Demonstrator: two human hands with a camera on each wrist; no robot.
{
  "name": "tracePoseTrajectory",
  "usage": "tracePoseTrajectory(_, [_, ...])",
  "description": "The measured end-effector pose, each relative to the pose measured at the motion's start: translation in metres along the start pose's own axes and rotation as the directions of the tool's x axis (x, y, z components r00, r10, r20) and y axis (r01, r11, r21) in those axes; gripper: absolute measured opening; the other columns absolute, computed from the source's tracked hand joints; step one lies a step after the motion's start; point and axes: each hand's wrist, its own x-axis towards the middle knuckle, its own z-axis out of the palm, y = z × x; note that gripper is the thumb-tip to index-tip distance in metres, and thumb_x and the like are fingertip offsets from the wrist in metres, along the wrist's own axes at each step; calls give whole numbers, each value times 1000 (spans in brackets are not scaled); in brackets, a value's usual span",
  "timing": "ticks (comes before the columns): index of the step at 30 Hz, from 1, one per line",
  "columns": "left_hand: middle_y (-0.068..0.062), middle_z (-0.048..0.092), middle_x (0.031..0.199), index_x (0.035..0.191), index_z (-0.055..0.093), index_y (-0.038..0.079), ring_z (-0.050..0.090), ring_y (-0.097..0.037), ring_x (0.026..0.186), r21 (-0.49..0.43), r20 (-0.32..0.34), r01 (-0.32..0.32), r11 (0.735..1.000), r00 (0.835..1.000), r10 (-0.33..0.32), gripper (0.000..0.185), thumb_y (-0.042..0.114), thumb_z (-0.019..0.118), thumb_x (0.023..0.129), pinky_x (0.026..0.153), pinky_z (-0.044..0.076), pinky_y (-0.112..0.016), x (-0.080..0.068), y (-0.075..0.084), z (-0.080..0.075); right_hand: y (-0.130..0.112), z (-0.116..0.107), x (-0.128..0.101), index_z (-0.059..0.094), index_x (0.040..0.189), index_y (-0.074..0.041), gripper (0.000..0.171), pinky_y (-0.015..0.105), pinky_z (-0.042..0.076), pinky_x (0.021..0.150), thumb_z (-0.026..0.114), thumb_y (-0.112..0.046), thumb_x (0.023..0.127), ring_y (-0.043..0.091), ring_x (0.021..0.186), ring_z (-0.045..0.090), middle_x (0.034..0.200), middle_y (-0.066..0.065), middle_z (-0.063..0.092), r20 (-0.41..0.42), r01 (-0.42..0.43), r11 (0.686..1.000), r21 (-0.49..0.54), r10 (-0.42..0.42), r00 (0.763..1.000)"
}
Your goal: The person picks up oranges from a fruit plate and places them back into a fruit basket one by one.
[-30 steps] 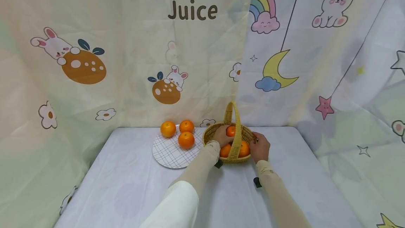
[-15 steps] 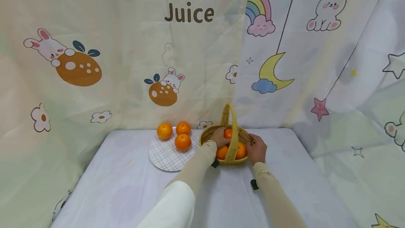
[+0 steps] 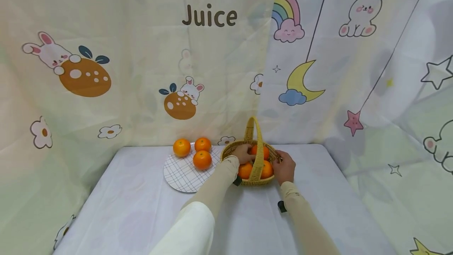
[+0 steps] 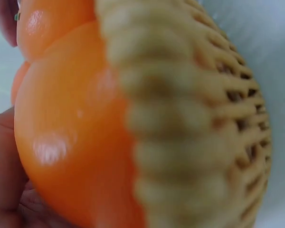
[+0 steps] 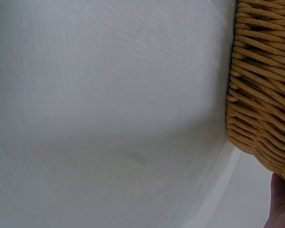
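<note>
A yellow woven basket [image 3: 256,182] with a tall arched handle stands at the back of the table, holding several oranges. Inside it my left hand [image 3: 243,154] reaches over the left rim, fingertips against the left side of the rear orange [image 3: 262,151]. In the left wrist view, that hand [image 4: 4,175] shows partly behind a large near orange [image 4: 76,137]. My right hand [image 3: 285,167] pinches the basket's right rim. The right wrist view shows the basket's woven side [image 5: 263,90] and one digit [image 5: 280,197] touching its lower edge.
Left of the basket lies a round white mat with a grid pattern [image 3: 182,176], bearing three oranges [image 3: 202,160]. A pale cloth covers the table [image 3: 141,207]. Printed curtains [image 3: 226,58] hang close behind and at both sides.
The rear orange has shifted right inside the basket, away from my left palm, and more of it shows. My right hand keeps its hold on the rim. The head view has turned slightly right.
</note>
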Motion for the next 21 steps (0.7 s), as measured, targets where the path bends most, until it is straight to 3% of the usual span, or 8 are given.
tracePoseTrajectory(10, [-9,59,132,136,54,6,55,-23,121,9,-25,6,1000,1000,-5,51,30,67,93,99,46,-35,-7,0,-7,-3,-1,-1,62,127,0,36,51,46,99,58,4,90,36,118,55,126,19,60,8,9,1000,13,-9,1000])
tracePoseTrajectory(21, [-8,61,129,135,56,4,56,-24,119,-88,-120,5,996,993,-15,52,32,67,93,100,46,-37,-12,-12,-10,3,2,1,62,125,1,36,51,47,97,60,4,89,36,117,56,124,19,61,-13,26,1000,16,-26,1000])
